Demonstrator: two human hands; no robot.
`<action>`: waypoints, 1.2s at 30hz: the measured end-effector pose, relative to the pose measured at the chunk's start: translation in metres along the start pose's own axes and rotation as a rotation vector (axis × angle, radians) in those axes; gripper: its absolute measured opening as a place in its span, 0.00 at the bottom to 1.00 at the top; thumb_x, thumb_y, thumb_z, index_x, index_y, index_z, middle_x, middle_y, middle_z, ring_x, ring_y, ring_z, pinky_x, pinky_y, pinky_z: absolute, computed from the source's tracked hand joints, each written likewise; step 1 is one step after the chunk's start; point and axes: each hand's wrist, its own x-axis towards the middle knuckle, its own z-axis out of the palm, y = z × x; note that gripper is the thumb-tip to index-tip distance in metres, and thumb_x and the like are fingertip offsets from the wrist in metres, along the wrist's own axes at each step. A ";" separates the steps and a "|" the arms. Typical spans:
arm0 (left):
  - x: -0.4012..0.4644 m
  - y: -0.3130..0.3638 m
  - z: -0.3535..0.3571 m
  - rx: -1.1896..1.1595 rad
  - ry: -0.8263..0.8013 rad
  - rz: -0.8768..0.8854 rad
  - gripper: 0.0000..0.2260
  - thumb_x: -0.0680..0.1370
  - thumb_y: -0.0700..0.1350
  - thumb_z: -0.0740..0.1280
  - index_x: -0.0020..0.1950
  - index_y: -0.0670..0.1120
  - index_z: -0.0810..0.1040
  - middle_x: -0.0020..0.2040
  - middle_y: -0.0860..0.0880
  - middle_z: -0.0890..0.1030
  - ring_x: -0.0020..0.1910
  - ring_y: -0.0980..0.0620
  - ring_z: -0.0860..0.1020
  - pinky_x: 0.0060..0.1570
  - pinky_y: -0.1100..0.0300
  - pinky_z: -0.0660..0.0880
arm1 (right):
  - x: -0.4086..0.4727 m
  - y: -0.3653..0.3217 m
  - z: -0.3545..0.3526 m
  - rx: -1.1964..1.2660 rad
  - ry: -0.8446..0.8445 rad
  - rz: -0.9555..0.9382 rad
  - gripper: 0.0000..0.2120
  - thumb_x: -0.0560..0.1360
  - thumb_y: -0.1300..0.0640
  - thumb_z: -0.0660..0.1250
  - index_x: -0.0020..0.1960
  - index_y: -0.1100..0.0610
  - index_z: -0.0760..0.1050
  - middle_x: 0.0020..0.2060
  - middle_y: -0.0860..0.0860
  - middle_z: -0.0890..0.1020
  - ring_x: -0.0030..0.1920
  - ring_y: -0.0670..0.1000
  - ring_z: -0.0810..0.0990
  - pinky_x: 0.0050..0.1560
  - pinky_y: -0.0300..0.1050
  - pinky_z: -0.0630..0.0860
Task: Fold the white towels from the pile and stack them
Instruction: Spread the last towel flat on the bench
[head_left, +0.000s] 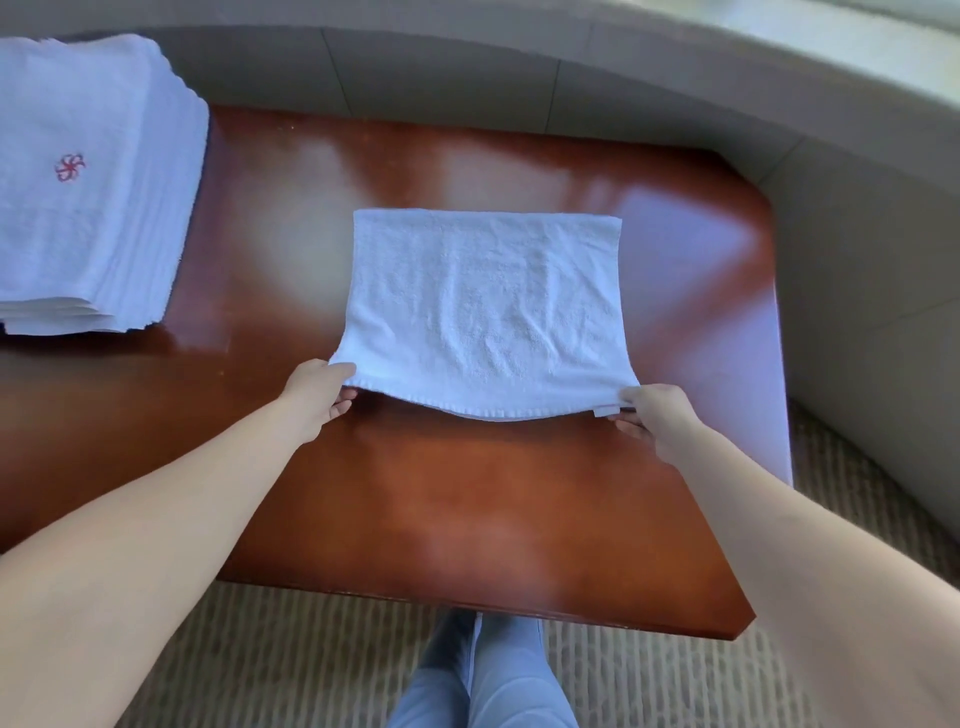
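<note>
1. White towel (485, 306): terry cloth, folded over so that two layers show at the near edge. Far edge lies flat and straight on the table top; near edge is raised off the surface and sags in the middle, its two near corners held up. A small tag shows at the near right corner.
2. Stack of white towels (88, 182): folded, piled neatly at the table's far left corner, well apart from item 1. Top towel bears a red embroidered pinwheel emblem.

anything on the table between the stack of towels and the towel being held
No: the head view shows only bare wooden table between the stack of towels and the held towel.
</note>
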 end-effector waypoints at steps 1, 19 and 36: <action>-0.008 0.019 -0.002 -0.083 -0.004 0.007 0.01 0.81 0.42 0.66 0.51 0.47 0.76 0.45 0.49 0.78 0.39 0.54 0.76 0.41 0.61 0.76 | -0.009 -0.021 -0.003 0.022 -0.001 -0.030 0.03 0.78 0.66 0.63 0.49 0.62 0.76 0.34 0.54 0.85 0.31 0.49 0.85 0.28 0.39 0.78; -0.200 0.256 -0.087 -0.385 -0.121 0.220 0.09 0.77 0.41 0.62 0.39 0.50 0.78 0.24 0.55 0.70 0.22 0.57 0.68 0.24 0.69 0.68 | -0.208 -0.248 -0.080 0.399 0.102 -0.338 0.07 0.75 0.58 0.59 0.48 0.55 0.75 0.23 0.48 0.78 0.21 0.46 0.71 0.23 0.32 0.69; -0.153 0.210 -0.056 -0.394 -0.136 0.436 0.10 0.81 0.37 0.63 0.50 0.48 0.83 0.42 0.48 0.79 0.40 0.53 0.79 0.39 0.62 0.81 | -0.161 -0.194 -0.079 0.323 0.060 -0.610 0.11 0.78 0.65 0.62 0.47 0.55 0.81 0.35 0.54 0.80 0.26 0.47 0.78 0.34 0.40 0.79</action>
